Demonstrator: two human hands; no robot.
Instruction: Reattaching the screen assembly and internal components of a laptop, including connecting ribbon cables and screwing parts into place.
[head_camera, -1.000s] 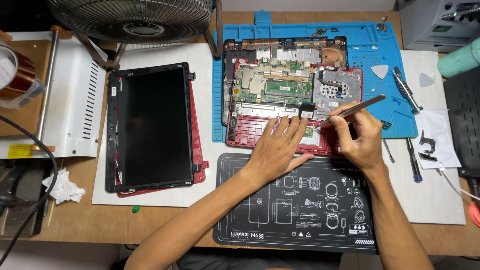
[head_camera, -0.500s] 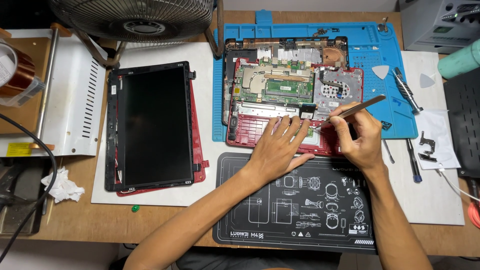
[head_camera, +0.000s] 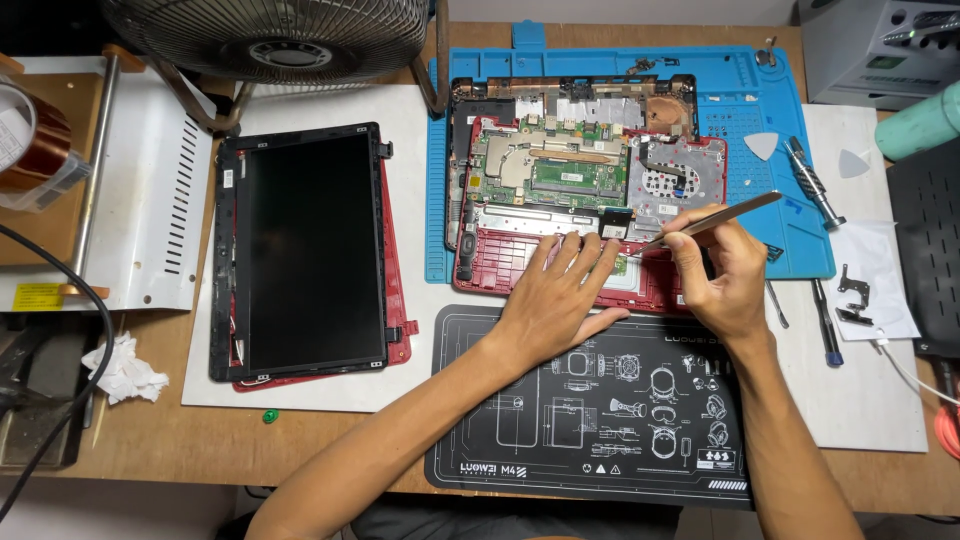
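Note:
An opened red laptop base (head_camera: 500, 262) lies on a blue work mat (head_camera: 745, 110), its green circuit board (head_camera: 550, 165) exposed. My left hand (head_camera: 560, 300) rests flat on the red lower part of the base, fingers spread toward the board. My right hand (head_camera: 725, 275) grips metal tweezers (head_camera: 715, 220); their tips point left at a small black part (head_camera: 615, 222) near the middle of the base. The detached screen panel (head_camera: 310, 250) lies to the left on a white sheet.
A black printed mat (head_camera: 600, 410) lies under my forearms. A fan (head_camera: 270, 35) stands at the back left, a roll of amber tape (head_camera: 30, 150) at far left. Screwdrivers (head_camera: 812, 185), picks (head_camera: 760, 145) and small brackets (head_camera: 850, 295) lie at the right. Crumpled tissue (head_camera: 125, 365) sits front left.

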